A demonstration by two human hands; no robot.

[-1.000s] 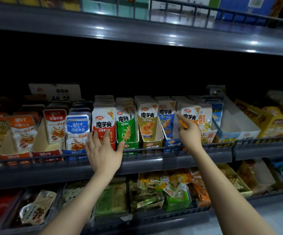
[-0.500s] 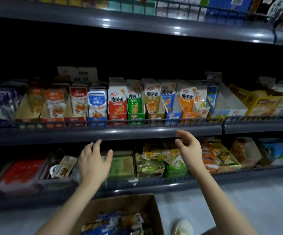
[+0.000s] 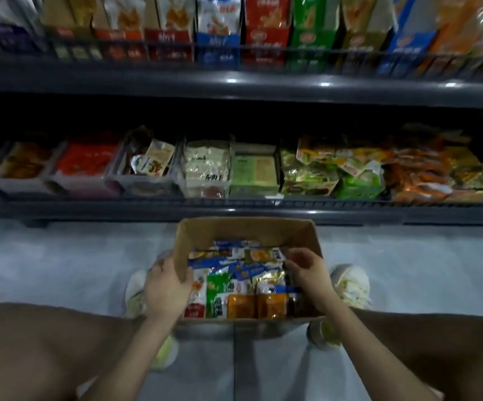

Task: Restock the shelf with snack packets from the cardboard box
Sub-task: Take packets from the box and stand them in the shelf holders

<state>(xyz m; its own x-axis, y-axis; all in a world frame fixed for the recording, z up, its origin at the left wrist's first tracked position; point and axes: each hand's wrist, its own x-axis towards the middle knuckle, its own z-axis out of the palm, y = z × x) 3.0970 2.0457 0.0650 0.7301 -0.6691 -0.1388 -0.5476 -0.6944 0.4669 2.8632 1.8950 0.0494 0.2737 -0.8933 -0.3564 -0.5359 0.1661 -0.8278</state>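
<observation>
1. Snack packets: they lie loose and mixed in the cardboard box. The wrappers are blue, green, orange and gold. The box sits open-topped on the floor between my shoes, just in front of the lower shelf. Packets cover its whole bottom, so it looks well filled.
2. Left hand: the fingers are curled over the box's left wall and grip it. I judge this to be a steadying hold.
3. Right hand: it is inside the box at the right side, with the fingers bent down onto the top packets beside a yellow one. Motion blur hides the fingertips, so I cannot tell whether they pinch a packet or only touch it. No packet is lifted clear of the box.
4. Lower shelf: a row of trays runs along it. The green and orange sections on the right are heaped. One grey tray towards the left holds only a few packets and has room.
5. Upper shelf: upright cartons stand side by side along the front. They are too blurred to read, and I see no obvious gap.
6. Progress (judgement): this is the pick-up phase of one restocking cycle. With the box this full, most of the stock is yet to be shelved. How much has already gone up cannot be read from this view.
7. Remaining (judgement): secure a packet, match it to its tray or carton, place it, and repeat until the box is empty.
</observation>
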